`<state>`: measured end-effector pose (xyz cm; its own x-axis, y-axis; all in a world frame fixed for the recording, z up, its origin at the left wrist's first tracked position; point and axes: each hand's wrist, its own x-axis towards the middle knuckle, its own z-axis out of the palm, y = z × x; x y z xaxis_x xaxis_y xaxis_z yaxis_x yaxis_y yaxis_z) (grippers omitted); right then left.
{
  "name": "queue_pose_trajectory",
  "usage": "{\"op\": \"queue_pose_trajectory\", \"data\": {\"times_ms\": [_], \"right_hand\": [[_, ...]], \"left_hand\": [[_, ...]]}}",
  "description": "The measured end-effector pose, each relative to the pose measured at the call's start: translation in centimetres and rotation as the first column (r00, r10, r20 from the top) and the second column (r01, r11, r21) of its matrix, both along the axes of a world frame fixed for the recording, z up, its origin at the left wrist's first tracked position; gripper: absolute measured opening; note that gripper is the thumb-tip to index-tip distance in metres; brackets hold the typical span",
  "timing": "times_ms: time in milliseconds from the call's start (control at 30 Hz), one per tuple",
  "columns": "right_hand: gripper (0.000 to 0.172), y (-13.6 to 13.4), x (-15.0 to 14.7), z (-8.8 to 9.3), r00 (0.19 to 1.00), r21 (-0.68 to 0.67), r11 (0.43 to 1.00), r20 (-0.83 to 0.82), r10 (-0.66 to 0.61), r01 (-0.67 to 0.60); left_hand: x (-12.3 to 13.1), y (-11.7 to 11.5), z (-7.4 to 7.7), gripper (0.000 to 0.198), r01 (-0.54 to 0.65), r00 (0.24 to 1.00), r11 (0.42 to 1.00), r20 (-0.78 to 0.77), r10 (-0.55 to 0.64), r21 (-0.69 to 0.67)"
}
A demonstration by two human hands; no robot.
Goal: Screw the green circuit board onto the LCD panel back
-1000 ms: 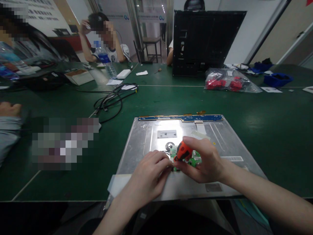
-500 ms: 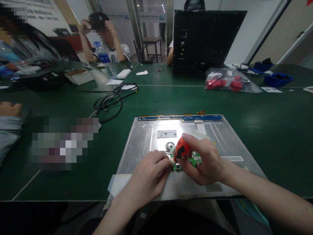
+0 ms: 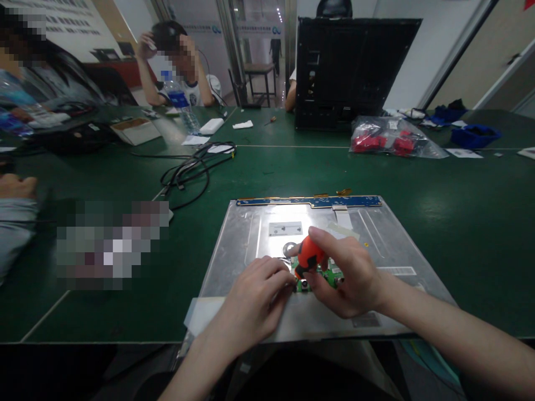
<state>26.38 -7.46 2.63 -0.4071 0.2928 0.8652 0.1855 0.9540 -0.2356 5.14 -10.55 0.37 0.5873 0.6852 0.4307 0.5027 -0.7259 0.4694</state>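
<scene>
co-worker's hand [image 3: 16, 185]: far left on the table [image 3: 460, 223], well apart from the work.
cable [image 3: 192, 167]: loose coil left of and beyond the panel, not touching it.
metal panel [image 3: 251, 234]: lies flat at the near table edge. Its near rim is about flush with that edge, so there is little room on the near side.
left hand [image 3: 254, 303]: fingers curled together, tips pressed at the left end of the circuit board [image 3: 331, 275]. Cannot tell if they pinch anything small.
screwdriver [image 3: 309, 257]: orange handle roughly upright over the board, tip hidden by the fingers.
circuit board: small and green, on the panel's near middle, between the two hands.
right hand [image 3: 353, 278]: wrapped around the screwdriver handle, thumb and fingers closed on it.
progress: board sits on the panel with the driver on it, so judged mid-screw. Screw state hidden.
bag of red parts [image 3: 393, 142]: far right, well apart.
open room: bare table right of the panel, wide and free.
</scene>
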Motion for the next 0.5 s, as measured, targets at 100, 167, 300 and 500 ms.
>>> {"op": "queue_pose_trajectory", "data": {"times_ms": [100,167,300,500], "right_hand": [[0.076,-0.05,-0.03,-0.12,0.999,-0.016,0.999,-0.012,-0.032,0.032],[0.077,-0.03,-0.11,-0.18,0.999,-0.021,0.999,-0.02,-0.029,0.029],[0.079,0.09,-0.27,-0.18,0.999,0.003,1.0,-0.044,0.005,-0.005],[0.075,0.18,-0.27,-0.03,1.0,0.013,1.0,-0.019,-0.022,0.022]], "left_hand": [[-0.06,0.0,-0.16,0.02,0.004,1.0,1.0,-0.006,-0.004,-0.017],[-0.1,-0.07,-0.17,0.02,0.003,1.0,1.0,-0.003,-0.003,-0.017],[-0.11,-0.21,0.01,0.019,-0.004,1.0,1.0,0.007,0.004,-0.004],[-0.02,-0.16,0.07,0.018,-0.001,1.0,1.0,0.019,0.001,-0.002]]}}
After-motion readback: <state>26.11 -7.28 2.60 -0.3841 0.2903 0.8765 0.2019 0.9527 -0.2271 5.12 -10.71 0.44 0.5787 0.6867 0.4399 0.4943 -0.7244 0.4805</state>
